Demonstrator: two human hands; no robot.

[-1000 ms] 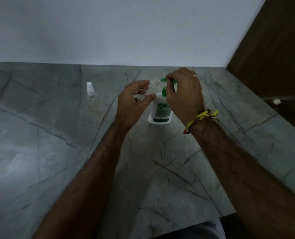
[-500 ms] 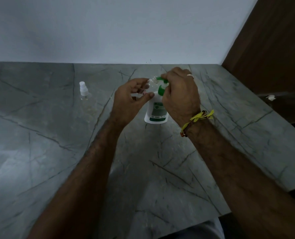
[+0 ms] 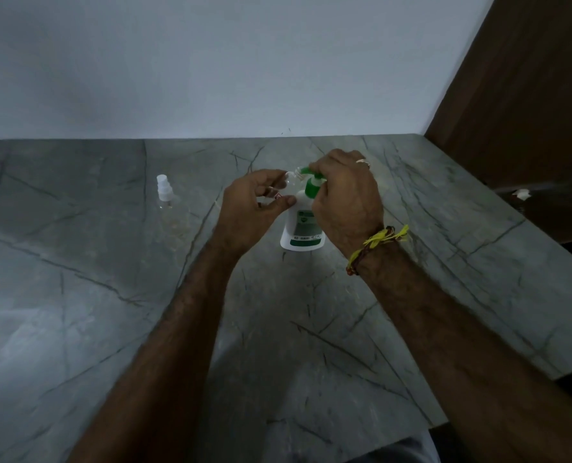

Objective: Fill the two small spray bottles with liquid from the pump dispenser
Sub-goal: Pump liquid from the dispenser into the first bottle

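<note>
Left hand [image 3: 254, 208] pinches a clear, uncapped spray bottle [image 3: 291, 183], tilted, mouth at the green nozzle. Right hand [image 3: 343, 198] closes over the white pump dispenser [image 3: 301, 225], mid-table. Second bottle [image 3: 165, 195] stands capped, well left. Marble table [image 3: 77, 295] open all round.

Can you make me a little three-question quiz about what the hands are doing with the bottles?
1. True or false: the left hand holds a small clear bottle tilted toward the green nozzle of the pump dispenser.
2. Where is the right hand? A) flat on the table B) on top of the green pump C) on the capped spray bottle
3. Fill in: the other spray bottle stands on the grey table with its white ____ still on.

Key: 1 true; 2 B; 3 cap.
</note>
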